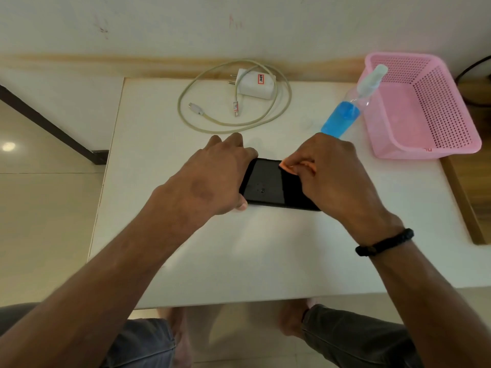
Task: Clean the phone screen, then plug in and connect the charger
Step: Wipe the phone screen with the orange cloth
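A black phone (268,185) lies screen-up in the middle of the white table (239,261). A few droplets sit on its glass. My left hand (215,176) grips the phone's left end, thumb at the near edge and fingers over the far edge. My right hand (334,173) pinches a small orange cloth (288,167) and presses it onto the screen's far right part. The white charger adapter (256,85) lies at the back of the table inside its looped cable (233,126), both cable plugs free.
A spray bottle (345,112) with blue liquid stands just behind my right hand. A pink perforated basket (422,107) sits at the back right corner. The wall runs close behind the table. A wooden surface (467,197) adjoins the right edge.
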Demonstrator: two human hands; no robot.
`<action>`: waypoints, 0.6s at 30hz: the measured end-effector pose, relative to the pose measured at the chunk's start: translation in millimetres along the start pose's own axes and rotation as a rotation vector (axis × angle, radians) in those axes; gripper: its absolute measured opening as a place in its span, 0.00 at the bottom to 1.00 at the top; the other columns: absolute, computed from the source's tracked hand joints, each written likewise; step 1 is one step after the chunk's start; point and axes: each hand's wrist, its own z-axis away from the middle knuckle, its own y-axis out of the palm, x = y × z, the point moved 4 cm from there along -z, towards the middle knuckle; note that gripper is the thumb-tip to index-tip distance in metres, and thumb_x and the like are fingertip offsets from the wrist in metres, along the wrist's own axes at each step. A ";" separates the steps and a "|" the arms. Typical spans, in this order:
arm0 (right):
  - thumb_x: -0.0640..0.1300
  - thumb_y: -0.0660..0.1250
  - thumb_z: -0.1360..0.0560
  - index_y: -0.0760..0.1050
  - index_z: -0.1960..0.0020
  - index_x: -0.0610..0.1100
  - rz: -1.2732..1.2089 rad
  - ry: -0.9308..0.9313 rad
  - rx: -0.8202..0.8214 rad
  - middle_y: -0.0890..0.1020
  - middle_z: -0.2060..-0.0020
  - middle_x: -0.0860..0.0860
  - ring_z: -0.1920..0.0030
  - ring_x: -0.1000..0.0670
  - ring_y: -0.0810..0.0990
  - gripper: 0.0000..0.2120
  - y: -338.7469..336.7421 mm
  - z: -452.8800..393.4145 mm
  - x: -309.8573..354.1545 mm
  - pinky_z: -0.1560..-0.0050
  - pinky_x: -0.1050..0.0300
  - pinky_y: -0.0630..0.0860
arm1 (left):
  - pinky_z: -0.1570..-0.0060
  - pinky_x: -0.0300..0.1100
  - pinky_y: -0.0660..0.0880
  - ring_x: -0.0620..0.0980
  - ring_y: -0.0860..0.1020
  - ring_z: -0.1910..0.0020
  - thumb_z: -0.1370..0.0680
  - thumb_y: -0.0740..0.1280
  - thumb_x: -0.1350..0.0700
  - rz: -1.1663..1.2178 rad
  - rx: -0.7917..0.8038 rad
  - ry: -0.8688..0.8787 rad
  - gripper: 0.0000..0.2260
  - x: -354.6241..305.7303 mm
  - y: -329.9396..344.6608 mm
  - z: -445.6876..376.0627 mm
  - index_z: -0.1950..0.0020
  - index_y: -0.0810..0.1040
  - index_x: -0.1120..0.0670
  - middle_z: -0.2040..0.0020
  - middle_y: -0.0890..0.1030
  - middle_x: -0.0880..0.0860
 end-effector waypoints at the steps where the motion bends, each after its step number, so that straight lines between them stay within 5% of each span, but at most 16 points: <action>1: 0.36 0.68 0.21 0.87 0.47 0.48 0.012 -0.027 0.029 0.84 0.49 0.51 0.49 0.51 0.82 0.12 3.3 0.8 4.6 0.46 0.62 0.76 | 0.47 0.49 0.76 0.53 0.71 0.39 0.31 0.80 0.46 0.008 -0.008 -0.002 0.32 0.4 -0.1 0.3 0.31 0.73 0.48 0.40 0.71 0.49; 8: 0.38 0.72 0.23 0.88 0.47 0.53 0.018 -0.086 0.293 0.84 0.48 0.55 0.48 0.52 0.82 0.12 5.8 8.2 10.4 0.51 0.65 0.77 | 0.44 0.51 0.76 0.53 0.71 0.41 0.32 0.81 0.47 0.024 -0.015 -0.007 0.31 0.8 1.4 -0.5 0.32 0.74 0.49 0.41 0.71 0.49; 13: 0.41 0.73 0.23 0.87 0.48 0.56 0.089 -0.102 0.423 0.77 0.53 0.64 0.55 0.56 0.77 0.11 2.9 7.2 2.2 0.60 0.74 0.68 | 0.43 0.53 0.77 0.53 0.71 0.41 0.33 0.81 0.49 0.042 -0.007 -0.007 0.31 1.6 1.9 -2.0 0.33 0.74 0.49 0.41 0.71 0.49; 18: 0.40 0.75 0.26 0.88 0.52 0.56 0.044 -0.070 0.515 0.83 0.56 0.64 0.54 0.58 0.83 0.11 -9.4 9.8 -10.1 0.57 0.71 0.76 | 0.42 0.53 0.77 0.53 0.70 0.41 0.33 0.81 0.48 0.061 0.010 -0.009 0.31 2.8 1.1 -1.9 0.32 0.74 0.49 0.41 0.71 0.48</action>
